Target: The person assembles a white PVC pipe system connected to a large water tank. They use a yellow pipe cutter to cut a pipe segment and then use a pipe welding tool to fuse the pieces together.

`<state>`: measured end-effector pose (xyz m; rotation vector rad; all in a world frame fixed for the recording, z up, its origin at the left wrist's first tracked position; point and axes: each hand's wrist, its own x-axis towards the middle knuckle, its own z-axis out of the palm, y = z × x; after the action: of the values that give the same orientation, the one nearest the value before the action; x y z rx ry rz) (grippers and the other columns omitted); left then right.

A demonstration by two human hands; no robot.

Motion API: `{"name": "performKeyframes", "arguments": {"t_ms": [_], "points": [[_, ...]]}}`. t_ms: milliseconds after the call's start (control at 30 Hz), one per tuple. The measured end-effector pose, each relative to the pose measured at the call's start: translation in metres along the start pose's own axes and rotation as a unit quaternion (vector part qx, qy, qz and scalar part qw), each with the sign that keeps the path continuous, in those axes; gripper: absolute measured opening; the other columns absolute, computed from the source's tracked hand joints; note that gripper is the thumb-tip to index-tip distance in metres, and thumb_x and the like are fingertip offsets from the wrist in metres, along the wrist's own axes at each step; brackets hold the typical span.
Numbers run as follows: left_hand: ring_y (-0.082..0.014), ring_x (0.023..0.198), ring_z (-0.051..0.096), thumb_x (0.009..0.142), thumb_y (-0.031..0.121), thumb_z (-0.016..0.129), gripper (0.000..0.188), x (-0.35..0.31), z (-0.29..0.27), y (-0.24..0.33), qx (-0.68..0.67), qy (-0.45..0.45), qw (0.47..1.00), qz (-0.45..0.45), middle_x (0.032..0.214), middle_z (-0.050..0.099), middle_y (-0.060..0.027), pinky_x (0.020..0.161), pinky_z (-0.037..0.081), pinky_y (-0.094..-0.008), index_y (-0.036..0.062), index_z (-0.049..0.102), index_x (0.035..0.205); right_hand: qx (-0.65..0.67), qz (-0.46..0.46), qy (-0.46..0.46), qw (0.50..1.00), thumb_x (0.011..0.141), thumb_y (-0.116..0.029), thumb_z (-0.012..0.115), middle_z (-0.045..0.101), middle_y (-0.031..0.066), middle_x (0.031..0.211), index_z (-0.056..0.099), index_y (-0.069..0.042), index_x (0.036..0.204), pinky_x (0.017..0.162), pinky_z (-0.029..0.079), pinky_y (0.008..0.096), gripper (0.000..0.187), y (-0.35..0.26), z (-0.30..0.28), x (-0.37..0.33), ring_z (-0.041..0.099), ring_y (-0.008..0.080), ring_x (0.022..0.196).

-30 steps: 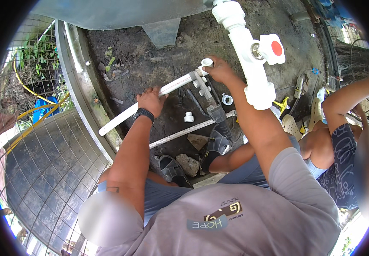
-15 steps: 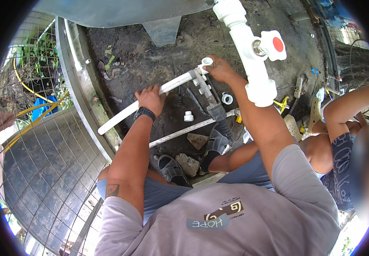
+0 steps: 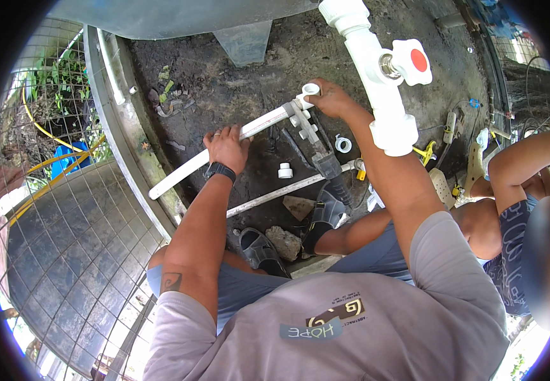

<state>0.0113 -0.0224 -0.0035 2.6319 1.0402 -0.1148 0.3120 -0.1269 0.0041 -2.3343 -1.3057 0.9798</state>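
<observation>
A long white plastic pipe [image 3: 183,173] slants from the concrete curb up to a white elbow fitting [image 3: 311,89] at its far right end. My left hand [image 3: 228,149], with a dark wristwatch below it, is closed over the middle of the pipe. The fingers of my right hand [image 3: 331,100] grip the elbow fitting. Just under that joint lies a pipe fusion welder [image 3: 316,143] with grey and white die heads and a dark handle. A short white coupling [image 3: 285,170] stands on the ground between my arms, and a white ring-shaped fitting [image 3: 343,145] is beside my right forearm.
A white valve assembly [image 3: 386,82] with a red-centred knob hangs above my right arm. Another pipe [image 3: 275,195] crosses the ground near my sandals. Wire mesh [image 3: 65,254] borders the left. Another person's bent arm [image 3: 529,155] is at right, near a yellow tool [image 3: 425,153].
The whole picture has shifted slightly to the right. Both hands keep the same hold on the pipe and the elbow fitting.
</observation>
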Motion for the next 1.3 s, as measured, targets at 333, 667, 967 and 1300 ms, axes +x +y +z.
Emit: {"name": "performKeyframes", "arguments": {"t_ms": [333,667,967,1300], "points": [[-0.0319,0.109,0.059,0.086,0.035,0.065,0.041,-0.001,-0.003,0.006,0.006,-0.003,1.000,-0.015,0.109,0.065,-0.0104,0.100,0.032,-0.0494,0.0123,0.061,0.119,0.057,-0.028,0.009,0.998,0.087,-0.035,0.065,0.063,0.0186,0.117,0.059,-0.008,0.121,0.094,0.047,0.0425,0.044,0.005,0.006,0.004,0.059,0.0374,0.110],[-0.0304,0.107,0.058,0.085,0.034,0.065,0.042,-0.003,0.005,0.005,0.002,0.027,1.000,-0.010,0.109,0.064,-0.0110,0.097,0.035,-0.0476,0.0109,0.061,0.120,0.083,-0.006,0.021,0.996,0.085,-0.033,0.067,0.066,0.0172,0.113,0.060,-0.009,0.119,0.092,0.048,0.0427,0.042,0.009,0.012,0.006,0.061,0.0364,0.108],[-0.0319,0.100,0.059,0.083,0.031,0.068,0.043,-0.005,0.010,0.006,-0.011,0.078,0.997,0.003,0.101,0.064,-0.0113,0.087,0.040,-0.0463,0.0091,0.062,0.120,0.082,0.003,0.008,0.997,0.085,-0.036,0.068,0.066,0.0184,0.114,0.060,-0.008,0.120,0.091,0.048,0.0415,0.046,0.007,0.009,0.009,0.061,0.0360,0.107],[-0.0369,0.110,0.058,0.080,0.033,0.073,0.051,0.006,-0.012,0.005,-0.060,-0.049,0.997,-0.025,0.109,0.064,-0.0164,0.092,0.045,-0.0451,0.0073,0.060,0.122,0.108,0.049,0.010,0.993,0.092,-0.049,0.058,0.064,0.0175,0.116,0.056,-0.005,0.127,0.095,0.045,0.0385,0.056,0.009,0.010,0.019,0.060,0.0318,0.110]]}}
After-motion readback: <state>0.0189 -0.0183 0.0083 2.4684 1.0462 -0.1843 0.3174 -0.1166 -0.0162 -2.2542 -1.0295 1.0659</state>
